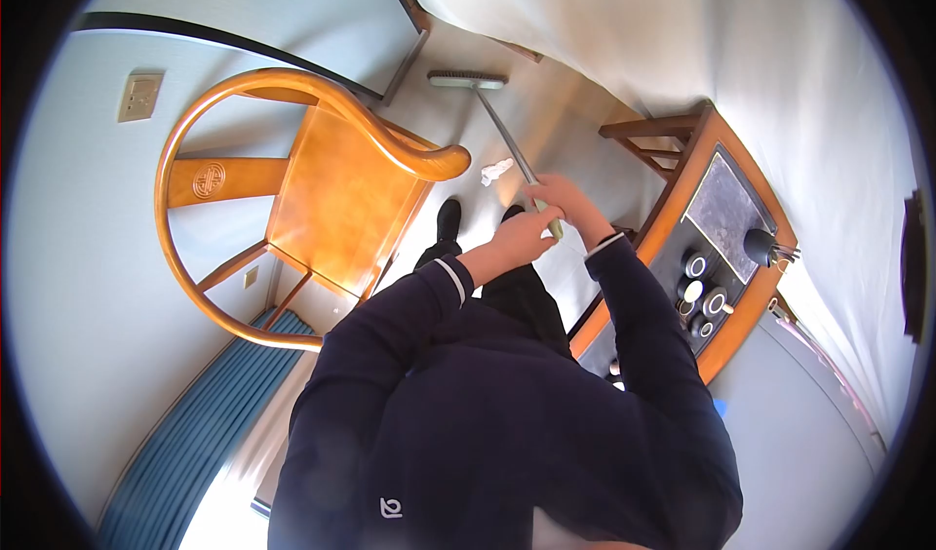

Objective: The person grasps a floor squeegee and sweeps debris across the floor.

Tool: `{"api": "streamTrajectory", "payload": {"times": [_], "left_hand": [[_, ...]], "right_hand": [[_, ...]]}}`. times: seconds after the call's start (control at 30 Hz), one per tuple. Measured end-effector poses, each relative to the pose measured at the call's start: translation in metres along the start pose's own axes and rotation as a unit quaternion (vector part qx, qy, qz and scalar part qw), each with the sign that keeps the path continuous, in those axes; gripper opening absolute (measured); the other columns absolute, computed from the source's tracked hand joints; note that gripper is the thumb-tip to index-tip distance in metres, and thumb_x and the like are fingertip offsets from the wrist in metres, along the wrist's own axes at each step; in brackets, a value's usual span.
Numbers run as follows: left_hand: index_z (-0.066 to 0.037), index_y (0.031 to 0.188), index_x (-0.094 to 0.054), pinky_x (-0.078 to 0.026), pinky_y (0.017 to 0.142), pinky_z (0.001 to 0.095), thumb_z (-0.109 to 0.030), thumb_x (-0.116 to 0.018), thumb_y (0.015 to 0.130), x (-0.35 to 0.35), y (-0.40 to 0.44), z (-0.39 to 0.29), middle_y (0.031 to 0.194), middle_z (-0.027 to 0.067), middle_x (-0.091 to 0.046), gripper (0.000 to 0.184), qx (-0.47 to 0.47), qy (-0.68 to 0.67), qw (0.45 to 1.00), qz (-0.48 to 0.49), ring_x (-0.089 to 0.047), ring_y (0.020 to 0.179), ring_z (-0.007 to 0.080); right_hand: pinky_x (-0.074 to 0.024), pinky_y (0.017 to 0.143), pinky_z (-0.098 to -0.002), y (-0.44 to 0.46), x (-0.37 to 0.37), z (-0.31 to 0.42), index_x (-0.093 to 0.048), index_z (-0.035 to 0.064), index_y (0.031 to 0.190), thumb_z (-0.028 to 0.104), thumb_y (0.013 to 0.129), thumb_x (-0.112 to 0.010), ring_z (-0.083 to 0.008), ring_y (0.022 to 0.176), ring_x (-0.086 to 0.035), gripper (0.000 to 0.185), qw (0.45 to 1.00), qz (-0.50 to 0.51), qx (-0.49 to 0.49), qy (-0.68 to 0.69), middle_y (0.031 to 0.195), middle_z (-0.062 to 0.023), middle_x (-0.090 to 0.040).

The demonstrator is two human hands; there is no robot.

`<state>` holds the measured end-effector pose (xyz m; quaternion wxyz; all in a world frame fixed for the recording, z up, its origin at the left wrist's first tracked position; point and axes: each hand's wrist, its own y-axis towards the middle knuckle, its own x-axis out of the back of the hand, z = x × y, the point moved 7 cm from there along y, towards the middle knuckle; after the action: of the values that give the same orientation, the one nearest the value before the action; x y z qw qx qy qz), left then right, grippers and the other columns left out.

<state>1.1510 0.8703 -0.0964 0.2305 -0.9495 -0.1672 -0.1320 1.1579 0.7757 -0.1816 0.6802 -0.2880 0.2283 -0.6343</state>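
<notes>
Both hands are closed around the handle of a long broom [504, 138]. My left hand [524, 238] is at the green end of the handle, and my right hand [565, 199] grips it close by, the two nearly touching. The grey shaft slants away from me across the floor to a wide white broom head with dark bristles [468, 80]. A crumpled white tissue [496, 172] lies on the floor beside the shaft, between the broom head and my feet.
A wooden armchair [341, 189] with a curved rail stands at the left. At the right is a wooden table [770, 199] bearing a dark tray, small cups and a black pot with sticks. Blue curtains [195, 443] hang at the lower left, pale fabric [780, 43] at the upper right.
</notes>
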Motion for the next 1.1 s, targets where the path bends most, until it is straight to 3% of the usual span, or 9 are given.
{"api": "streamTrajectory", "payload": {"times": [0.33, 0.47, 0.57, 0.63, 0.7, 0.77, 0.8, 0.9, 1.1], "left_hand": [[-0.018, 0.116, -0.044, -0.048, 0.069, 0.0428, -0.022, -0.062, 0.078, -0.064, -0.038, -0.030, 0.088, 0.0128, -0.062, 0.041, -0.058, 0.023, 0.988, 0.144, -0.061, 0.083, 0.0318], [-0.020, 0.121, -0.044, -0.047, 0.074, 0.0388, -0.024, -0.060, 0.081, -0.081, -0.052, -0.039, 0.094, 0.0113, -0.062, 0.044, -0.036, 0.038, 0.973, 0.224, -0.061, 0.088, 0.0296], [-0.021, 0.123, -0.043, -0.047, 0.073, 0.0378, -0.024, -0.060, 0.082, -0.086, -0.059, -0.051, 0.090, 0.0103, -0.063, 0.044, -0.050, 0.026, 0.965, 0.257, -0.062, 0.086, 0.0282], [-0.020, 0.122, -0.043, -0.047, 0.073, 0.0379, -0.024, -0.060, 0.082, -0.082, -0.063, -0.063, 0.089, 0.0101, -0.063, 0.044, -0.054, 0.016, 0.960, 0.274, -0.062, 0.086, 0.0283], [-0.020, 0.121, -0.043, -0.047, 0.072, 0.0382, -0.024, -0.059, 0.082, -0.078, -0.065, -0.073, 0.089, 0.0101, -0.063, 0.043, -0.057, 0.003, 0.957, 0.283, -0.062, 0.086, 0.0283], [-0.019, 0.121, -0.043, -0.047, 0.072, 0.0390, -0.024, -0.060, 0.082, -0.072, -0.066, -0.080, 0.089, 0.0106, -0.063, 0.042, -0.082, 0.004, 0.966, 0.244, -0.062, 0.086, 0.0288], [-0.019, 0.120, -0.043, -0.047, 0.072, 0.0394, -0.024, -0.060, 0.082, -0.070, -0.066, -0.082, 0.090, 0.0109, -0.063, 0.042, -0.095, 0.004, 0.970, 0.224, -0.062, 0.086, 0.0291], [-0.019, 0.119, -0.043, -0.047, 0.072, 0.0407, -0.024, -0.060, 0.081, -0.067, -0.064, -0.079, 0.091, 0.0124, -0.063, 0.041, -0.095, 0.030, 0.976, 0.194, -0.061, 0.086, 0.0302], [-0.020, 0.114, -0.045, -0.046, 0.072, 0.0420, -0.021, -0.061, 0.080, -0.042, -0.039, -0.046, 0.089, 0.0122, -0.061, 0.038, -0.054, -0.003, 0.993, 0.109, -0.060, 0.084, 0.0326]], "right_hand": [[-0.0416, 0.060, -0.0267, -0.094, -0.020, -0.035, -0.057, -0.0005, 0.075, 0.023, 0.079, -0.059, -0.0117, 0.064, -0.052, 0.024, 0.996, 0.027, -0.009, 0.087, 0.068, -0.0048, -0.055], [-0.0421, 0.055, -0.0263, -0.120, -0.028, -0.051, -0.058, -0.0016, 0.079, 0.022, 0.078, -0.061, -0.0122, 0.062, -0.054, 0.024, 0.992, 0.022, -0.070, 0.108, 0.068, -0.0055, -0.057], [-0.0420, 0.055, -0.0268, -0.161, -0.023, 0.005, -0.057, -0.0012, 0.078, 0.022, 0.079, -0.061, -0.0127, 0.062, -0.056, 0.023, 0.968, -0.026, 0.239, -0.071, 0.067, -0.0056, -0.057], [-0.0424, 0.055, -0.0273, -0.174, -0.027, 0.016, -0.057, -0.0012, 0.077, 0.021, 0.080, -0.061, -0.0132, 0.063, -0.057, 0.023, 0.925, -0.022, 0.337, -0.173, 0.067, -0.0059, -0.057], [-0.0428, 0.054, -0.0278, -0.167, -0.028, 0.002, -0.057, -0.0016, 0.077, 0.020, 0.081, -0.061, -0.0137, 0.062, -0.058, 0.023, 0.913, 0.043, 0.324, -0.245, 0.066, -0.0063, -0.057], [-0.0433, 0.054, -0.0279, -0.161, -0.019, -0.012, -0.056, -0.0017, 0.076, 0.020, 0.081, -0.061, -0.0138, 0.061, -0.058, 0.023, 0.990, 0.038, 0.136, 0.029, 0.066, -0.0063, -0.057], [-0.0435, 0.053, -0.0280, -0.161, -0.020, -0.022, -0.056, -0.0018, 0.076, 0.020, 0.081, -0.061, -0.0139, 0.061, -0.058, 0.023, 0.985, 0.035, 0.034, 0.166, 0.066, -0.0064, -0.056], [-0.0437, 0.053, -0.0272, -0.156, -0.024, -0.023, -0.057, -0.0020, 0.075, 0.021, 0.080, -0.061, -0.0128, 0.059, -0.057, 0.024, 0.974, 0.035, -0.070, 0.212, 0.066, -0.0066, -0.056], [-0.0439, 0.057, -0.0275, -0.089, -0.015, -0.014, -0.059, -0.0015, 0.077, 0.021, 0.080, -0.062, -0.0129, 0.062, -0.055, 0.023, 0.989, 0.021, -0.029, 0.142, 0.067, -0.0062, -0.058]]}}
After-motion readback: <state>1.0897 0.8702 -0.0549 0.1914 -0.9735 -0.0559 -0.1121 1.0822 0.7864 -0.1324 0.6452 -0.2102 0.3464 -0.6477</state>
